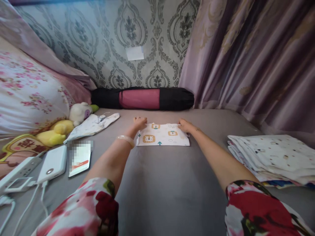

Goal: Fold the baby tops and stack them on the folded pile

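Note:
A folded white cloth (162, 139) printed with orange lion faces and small green shapes lies flat on the grey sheet in front of me. At its far left corner my left hand (140, 123) has its fingers closed on the edge. My right hand (185, 125) pinches the far right corner in the same way. Some fingertips are hidden behind the hands and cloth. Both arms reach forward, one on either side of the cloth, and a pale bangle (125, 140) circles my left wrist.
To the right sits a stack of folded patterned cloths (273, 157). On the left are a crumpled white garment (90, 126), plush toys (80, 113), a phone (80, 159), a white power bank (52, 164) and a power strip (22, 170) with cables. A black-and-pink bolster (140, 99) lies against the wall.

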